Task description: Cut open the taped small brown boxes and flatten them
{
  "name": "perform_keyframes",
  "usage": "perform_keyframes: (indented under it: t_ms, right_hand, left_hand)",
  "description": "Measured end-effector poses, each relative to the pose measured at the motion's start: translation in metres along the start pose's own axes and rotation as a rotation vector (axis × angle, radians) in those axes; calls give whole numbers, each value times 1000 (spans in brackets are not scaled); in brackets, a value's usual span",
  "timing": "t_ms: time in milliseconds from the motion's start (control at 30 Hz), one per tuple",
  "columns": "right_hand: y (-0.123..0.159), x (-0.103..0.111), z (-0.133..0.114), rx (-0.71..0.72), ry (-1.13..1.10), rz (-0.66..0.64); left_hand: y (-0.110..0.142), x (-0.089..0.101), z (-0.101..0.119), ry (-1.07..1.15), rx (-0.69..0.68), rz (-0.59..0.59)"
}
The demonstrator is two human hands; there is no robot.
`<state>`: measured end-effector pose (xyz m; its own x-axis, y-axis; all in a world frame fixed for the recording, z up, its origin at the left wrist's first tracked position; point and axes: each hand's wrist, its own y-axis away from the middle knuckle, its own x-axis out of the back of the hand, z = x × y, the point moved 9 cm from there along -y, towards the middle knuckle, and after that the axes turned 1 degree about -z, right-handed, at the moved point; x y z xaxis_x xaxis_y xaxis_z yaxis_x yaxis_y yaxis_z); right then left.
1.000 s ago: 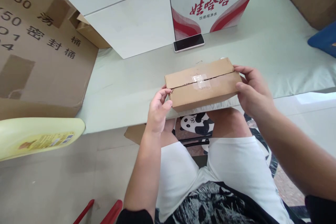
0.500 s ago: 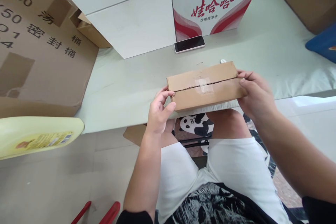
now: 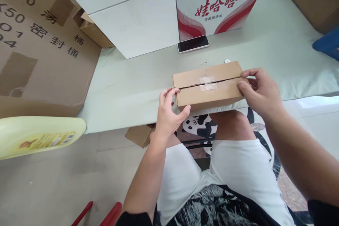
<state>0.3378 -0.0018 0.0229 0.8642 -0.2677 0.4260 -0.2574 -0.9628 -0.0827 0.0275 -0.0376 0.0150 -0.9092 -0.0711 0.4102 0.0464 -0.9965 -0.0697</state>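
A small brown cardboard box point(image 3: 225, 88) sits near the table's front edge, its two top flaps meeting at a seam with clear tape across the middle. My left hand point(image 3: 171, 113) holds the box's left end, fingers curled at the corner and thumb spread by the front face. At the other end, my right hand point(image 3: 261, 91) grips the right corner, its thumb on the near flap and its fingers around the side. The underside of the box is hidden.
Behind the box, a phone point(image 3: 193, 44) lies before a white and red carton point(image 3: 219, 10). A white box point(image 3: 137, 24) and a large brown carton point(image 3: 47, 67) stand left. A yellow bottle point(image 3: 42, 136) is at the left edge, a blue object point(image 3: 327, 44) at the right. A small white item point(image 3: 227, 61) lies behind the box.
The box has tilted so more of its front face shows. My left thumb has come away from the near flap, and my right thumb has slid slightly inward.
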Motion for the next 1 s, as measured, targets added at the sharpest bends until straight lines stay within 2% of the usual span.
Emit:
perform_keyframes:
  t_ms: [67,133,233,333,533,700,767,900,1000]
  right_hand:
    - [2,3,-11,32,239,-3]
    - [5,6,-20,48,390,33]
    - [11,7,-32,74,548,84]
    - [14,6,-41,81,616,98]
    - [13,10,-54,122,641,126]
    - [9,6,-45,137,647,92]
    - [7,4,-47,208,596,98]
    - [10,4,-61,457,426,146]
    - [11,5,-63,528,360,143]
  left_hand:
    - [1,-2,5,-93,-44,14]
    - [1,-4,9,-95,-71,40]
    - [-2,-4,16,-123,-115,105]
    - [-5,-5,25,-181,-147,146]
    - [-7,-4,28,-160,-126,113]
    - [-1,-11,24,-234,-194,99]
    - [0,-14,21,-243,-208,91]
    - [-1,-13,14,-190,-197,59]
    - [-4,-12,7,-103,-151,7]
